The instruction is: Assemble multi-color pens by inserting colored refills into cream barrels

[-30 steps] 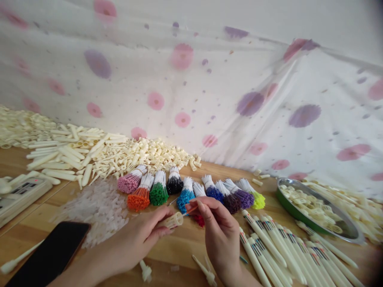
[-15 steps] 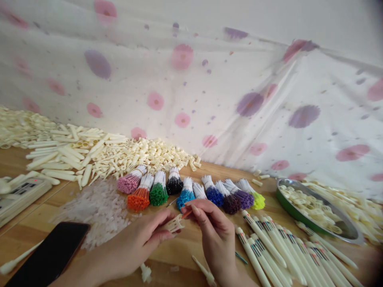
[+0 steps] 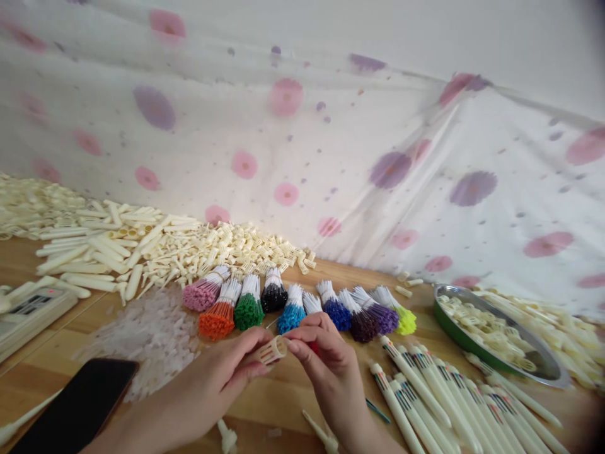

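Observation:
A cream slotted pen barrel piece [image 3: 273, 352] lies between the thumb and fingers of my left hand [image 3: 236, 362], its open end facing right. At that rim, my right hand [image 3: 326, 359] has its thumb and fingertips pinched together; whatever is between them is hidden. Bundles of ink refills stand just beyond both hands: orange [image 3: 216, 321], green [image 3: 249, 311], black [image 3: 274, 295], light blue [image 3: 291, 315] and dark blue [image 3: 336, 310] among them. A red bundle [image 3: 314, 347] is mostly covered by my right hand.
Assembled multicolour pens [image 3: 425, 391] lie at the right, by a green-sided metal tray [image 3: 442, 318] of cream parts. Loose cream parts [image 3: 227, 246] are heaped along the back. Clear plastic bits [image 3: 155, 331], a phone [image 3: 78, 403] and a power strip [image 3: 35, 318] are at the left.
The orange-coloured piece at my right fingertips has gone from sight at the slotted piece's open end. My right hand has shifted slightly left, against the rim.

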A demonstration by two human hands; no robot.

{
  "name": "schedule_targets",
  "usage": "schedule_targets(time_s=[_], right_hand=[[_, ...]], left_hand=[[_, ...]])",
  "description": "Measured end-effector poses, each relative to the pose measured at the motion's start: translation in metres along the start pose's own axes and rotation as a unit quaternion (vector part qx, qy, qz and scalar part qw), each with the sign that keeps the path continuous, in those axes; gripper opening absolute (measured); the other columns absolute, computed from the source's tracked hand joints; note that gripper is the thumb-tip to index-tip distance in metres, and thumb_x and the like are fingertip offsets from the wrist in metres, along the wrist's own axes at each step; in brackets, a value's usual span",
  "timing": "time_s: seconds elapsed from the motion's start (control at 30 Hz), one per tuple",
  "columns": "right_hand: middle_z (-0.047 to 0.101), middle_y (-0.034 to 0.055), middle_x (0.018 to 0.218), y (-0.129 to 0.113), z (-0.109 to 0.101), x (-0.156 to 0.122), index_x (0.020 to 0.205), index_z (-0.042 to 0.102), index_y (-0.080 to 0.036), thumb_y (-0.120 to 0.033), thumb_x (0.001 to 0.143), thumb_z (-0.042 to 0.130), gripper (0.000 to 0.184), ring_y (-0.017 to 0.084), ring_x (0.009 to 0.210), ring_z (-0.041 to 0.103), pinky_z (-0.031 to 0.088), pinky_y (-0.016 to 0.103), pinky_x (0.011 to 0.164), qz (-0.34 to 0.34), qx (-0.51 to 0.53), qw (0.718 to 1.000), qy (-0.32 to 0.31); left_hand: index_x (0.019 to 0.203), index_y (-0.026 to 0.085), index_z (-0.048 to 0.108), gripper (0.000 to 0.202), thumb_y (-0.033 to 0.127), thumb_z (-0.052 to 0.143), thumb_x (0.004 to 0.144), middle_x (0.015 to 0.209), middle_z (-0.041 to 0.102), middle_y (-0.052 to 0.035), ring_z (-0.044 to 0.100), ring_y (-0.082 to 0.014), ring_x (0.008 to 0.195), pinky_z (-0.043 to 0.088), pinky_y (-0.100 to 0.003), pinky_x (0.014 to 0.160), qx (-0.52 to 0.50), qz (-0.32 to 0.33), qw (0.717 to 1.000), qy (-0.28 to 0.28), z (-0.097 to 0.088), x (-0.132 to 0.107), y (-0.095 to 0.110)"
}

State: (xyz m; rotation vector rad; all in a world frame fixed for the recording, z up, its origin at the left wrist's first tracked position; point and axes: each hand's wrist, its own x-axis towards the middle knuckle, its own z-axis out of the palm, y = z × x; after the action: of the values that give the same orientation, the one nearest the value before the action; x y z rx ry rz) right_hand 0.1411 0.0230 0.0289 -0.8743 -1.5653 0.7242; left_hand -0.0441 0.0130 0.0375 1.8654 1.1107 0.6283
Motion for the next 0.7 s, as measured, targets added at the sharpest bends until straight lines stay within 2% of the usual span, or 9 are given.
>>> schedule_targets(time_s=[0.2,0.3,0.43,0.7], right_hand=[[0.055,0.0014,0.076,-0.028,-0.024,0.009,0.078,0.071,-0.022,-0.023,0.082,0.064,0.008,0.013,0.07,0.055,0.045,0.022,0.061,0.011,-0.052,0.988,-0.142],[0.056,0.0025,0.075,-0.039,-0.027,0.006,0.082,0.071,-0.018,-0.02,0.083,0.063,0.009,0.011,0.067,0.054,0.044,0.021,0.058,-0.062,-0.123,0.974,-0.181],[0.057,0.0014,0.068,-0.044,-0.022,0.003,0.08,0.07,-0.017,-0.018,0.086,0.058,0.013,0.011,0.06,0.049,0.04,0.023,0.057,-0.19,-0.232,0.936,-0.184],[0.058,0.0002,0.068,-0.043,-0.022,0.002,0.079,0.066,-0.018,-0.014,0.087,0.054,0.014,0.012,0.061,0.045,0.036,0.024,0.057,-0.22,-0.28,0.915,-0.189]], left_hand=[[0.111,0.03,0.057,0.025,0.025,0.048,0.088,0.11,0.064,-0.0003,0.058,-0.02,0.105,0.045,-0.028,0.09,-0.02,0.024,0.999,0.008,0.0,-0.004,-0.003],[0.105,0.033,0.058,0.024,0.021,0.052,0.086,0.109,0.064,0.0016,0.057,-0.0188,0.108,0.047,-0.027,0.09,-0.073,0.04,0.997,0.009,0.004,-0.004,-0.009],[0.102,0.036,0.058,0.024,0.019,0.051,0.086,0.11,0.063,0.0041,0.055,-0.0175,0.11,0.049,-0.025,0.088,-0.105,0.035,0.994,0.012,0.007,-0.004,-0.015],[0.103,0.036,0.059,0.024,0.022,0.053,0.085,0.108,0.066,0.0048,0.058,-0.0187,0.107,0.047,-0.027,0.091,-0.037,0.03,0.999,0.013,0.005,-0.003,-0.012]])
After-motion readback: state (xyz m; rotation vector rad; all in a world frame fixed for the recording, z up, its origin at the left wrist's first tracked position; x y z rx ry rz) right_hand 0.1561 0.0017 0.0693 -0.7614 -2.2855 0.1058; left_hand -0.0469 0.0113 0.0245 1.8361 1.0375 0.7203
